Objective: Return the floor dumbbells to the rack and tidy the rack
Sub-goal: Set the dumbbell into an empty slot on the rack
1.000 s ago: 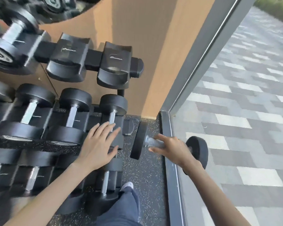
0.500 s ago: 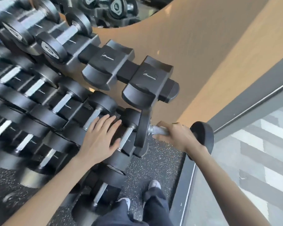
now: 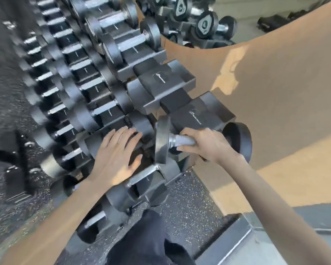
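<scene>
"What's in your hands?"

"My right hand (image 3: 208, 144) is curled round the knurled steel grip of a dumbbell (image 3: 180, 141) with round matte black heads. I hold it in the air at the right end of the rack (image 3: 172, 101), just below the end cradle (image 3: 204, 115), a blocky moulded black one."

"And the left?"

"My left hand (image 3: 117, 155) lies flat, fingers straight, on the middle row."

"What does the rack carry?"

"Rows of black dumbbells (image 3: 128, 42) with bright steel handles, each in a cradle. The floor (image 3: 185, 213) is speckled rubber."
</scene>
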